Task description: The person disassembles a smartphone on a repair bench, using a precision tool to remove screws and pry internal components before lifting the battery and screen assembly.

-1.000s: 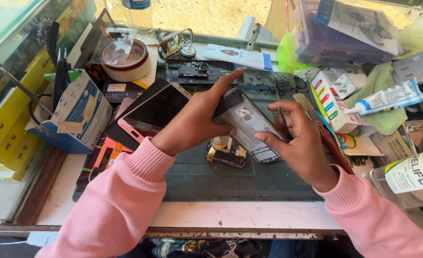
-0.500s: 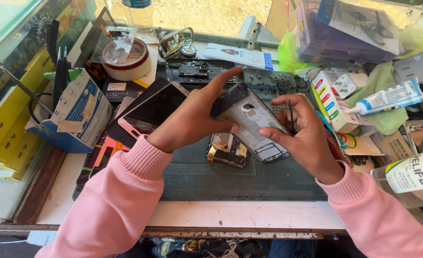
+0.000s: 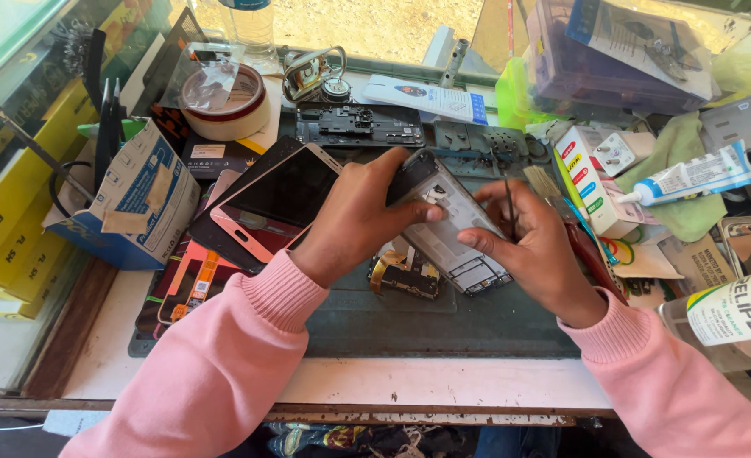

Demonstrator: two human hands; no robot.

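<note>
Both hands are gripping an opened phone body [image 3: 452, 225] above the green mat [image 3: 443, 318].
The left hand [image 3: 358, 216] is clasping its top; the right hand [image 3: 536, 250] is pinching its edge, holding tweezers [image 3: 508, 199]; a circuit board [image 3: 405, 273] is lying beneath.

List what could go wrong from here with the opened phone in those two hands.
1. The opened phone frame is held tilted above the mat, pinched by the left hand and the right hand; a slip might drop it onto the loose circuit board lying just below.
2. The right hand also holds a thin dark tool close to the frame's exposed inside; it may scratch parts.
3. The bench is crowded, and an elbow might nudge the clear bottle at the right edge.
</note>
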